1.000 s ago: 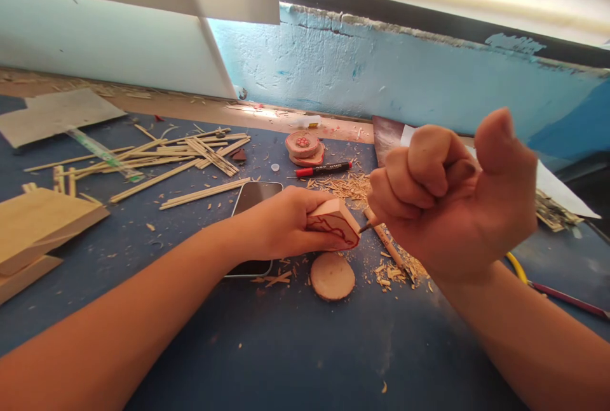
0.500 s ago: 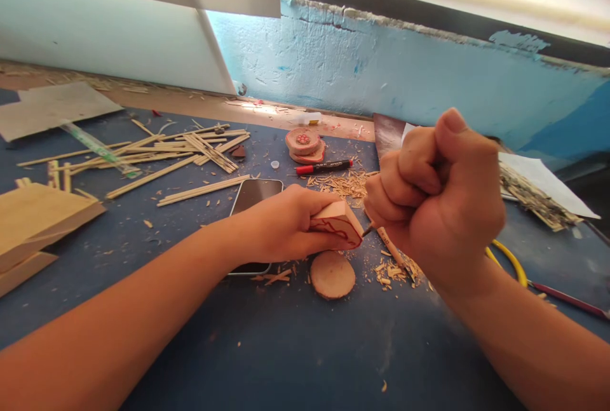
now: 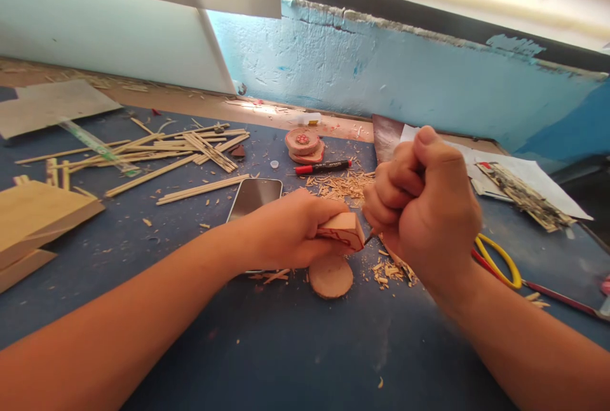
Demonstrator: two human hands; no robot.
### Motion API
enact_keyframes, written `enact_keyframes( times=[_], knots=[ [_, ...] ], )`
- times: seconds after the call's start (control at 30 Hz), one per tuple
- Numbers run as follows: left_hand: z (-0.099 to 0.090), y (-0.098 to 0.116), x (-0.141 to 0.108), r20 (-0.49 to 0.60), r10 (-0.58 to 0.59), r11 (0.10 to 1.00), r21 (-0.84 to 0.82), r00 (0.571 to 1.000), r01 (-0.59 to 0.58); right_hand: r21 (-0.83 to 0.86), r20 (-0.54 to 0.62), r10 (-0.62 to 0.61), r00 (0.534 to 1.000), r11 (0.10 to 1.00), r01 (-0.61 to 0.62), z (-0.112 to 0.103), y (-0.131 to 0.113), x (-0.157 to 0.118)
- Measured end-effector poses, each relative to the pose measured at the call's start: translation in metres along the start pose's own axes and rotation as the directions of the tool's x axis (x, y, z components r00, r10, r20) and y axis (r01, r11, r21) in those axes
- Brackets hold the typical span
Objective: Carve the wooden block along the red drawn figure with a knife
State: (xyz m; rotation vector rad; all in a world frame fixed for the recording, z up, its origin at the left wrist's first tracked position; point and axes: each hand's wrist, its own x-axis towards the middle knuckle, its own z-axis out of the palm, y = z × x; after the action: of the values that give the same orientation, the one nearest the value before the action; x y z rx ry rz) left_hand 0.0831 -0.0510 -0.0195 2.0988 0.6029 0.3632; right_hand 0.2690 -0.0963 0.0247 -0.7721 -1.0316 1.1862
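My left hand [image 3: 286,223] is closed round a small wooden block [image 3: 342,230] with red lines drawn on its face. Facing it, my right hand [image 3: 422,198] makes a fist, thumb uppermost, round a carving tool whose handle is hidden. Only the thin dark tip of the carving tool [image 3: 368,237] shows below the fist, at the block's right edge; whether it touches I cannot tell. A round wood slice [image 3: 331,281] lies on the table just under the block. Partly behind my left wrist is a phone [image 3: 255,197].
Wood shavings [image 3: 345,183] and a red-and-black marker [image 3: 324,167] lie beyond my hands, with stacked wood slices [image 3: 305,144] behind. Thin sticks [image 3: 204,150] and boards [image 3: 42,214] are at the left. Yellow-handled scissors [image 3: 505,265] lie right of my forearm. A blue wall [image 3: 333,61] closes the back.
My right fist has come lower and to the left, its thumb tilting. The block in my left hand has shifted slightly right and down and turned a little.
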Motion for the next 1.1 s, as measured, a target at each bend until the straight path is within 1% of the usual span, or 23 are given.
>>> enact_keyframes(
  times=[0.1,0.2,0.27,0.3,0.4,0.47,0.53,0.6,0.63,0.73,0.8,0.9,0.97,1.1],
  knots=[
    [0.000,-0.003,0.000,-0.002,0.017,0.999,-0.034,1.000,-0.017,0.000,0.018,0.052,0.999,0.999,-0.052,-0.003,0.002,0.005],
    [0.000,-0.007,-0.001,-0.015,0.026,0.996,-0.090,1.000,-0.027,-0.045,0.052,0.114,0.992,0.993,-0.112,-0.007,0.006,0.009],
    [-0.001,-0.008,-0.002,-0.032,0.023,0.994,-0.105,0.999,-0.026,-0.070,0.073,0.149,0.986,0.987,-0.144,-0.010,0.004,0.013],
    [0.000,-0.008,-0.002,-0.039,0.013,0.995,-0.097,0.999,-0.017,-0.073,0.085,0.143,0.986,0.988,-0.137,-0.011,0.001,0.015],
    [0.000,-0.006,-0.002,-0.056,-0.020,0.999,-0.036,0.998,0.018,-0.060,0.128,0.057,0.990,0.997,-0.049,-0.012,-0.013,0.018],
    [-0.001,-0.003,-0.003,-0.065,-0.031,0.999,0.022,0.997,0.033,-0.044,0.174,0.018,0.985,0.999,-0.011,-0.013,-0.018,0.018],
    [-0.003,-0.001,-0.004,-0.084,-0.063,0.983,0.164,0.994,0.077,-0.014,0.234,0.016,0.972,1.000,-0.013,-0.014,-0.014,0.017],
    [-0.007,0.000,-0.006,-0.119,-0.118,0.926,0.345,0.986,0.152,0.011,0.275,0.018,0.961,1.000,-0.022,-0.016,-0.001,0.017],
    [-0.009,0.001,-0.007,-0.122,-0.136,0.905,0.389,0.983,0.173,0.016,0.284,0.021,0.959,1.000,-0.026,-0.018,0.005,0.017],
    [-0.013,0.001,-0.007,-0.125,-0.150,0.888,0.418,0.981,0.190,0.026,0.294,0.012,0.956,0.999,-0.020,-0.021,0.017,0.019],
    [-0.012,0.000,-0.006,-0.125,-0.140,0.885,0.429,0.982,0.181,0.033,0.299,-0.004,0.954,0.999,-0.006,-0.021,0.013,0.020],
    [-0.011,-0.002,-0.005,-0.117,-0.116,0.884,0.440,0.986,0.156,0.022,0.300,-0.034,0.953,0.999,0.028,-0.020,0.000,0.019],
    [-0.011,-0.002,-0.005,-0.110,-0.105,0.886,0.441,0.988,0.143,0.004,0.295,-0.043,0.955,0.999,0.044,-0.018,-0.002,0.017],
    [-0.014,0.000,-0.007,-0.104,-0.117,0.893,0.424,0.988,0.151,0.064,0.252,-0.043,0.967,0.998,0.028,-0.015,0.016,0.013]
  ],
)
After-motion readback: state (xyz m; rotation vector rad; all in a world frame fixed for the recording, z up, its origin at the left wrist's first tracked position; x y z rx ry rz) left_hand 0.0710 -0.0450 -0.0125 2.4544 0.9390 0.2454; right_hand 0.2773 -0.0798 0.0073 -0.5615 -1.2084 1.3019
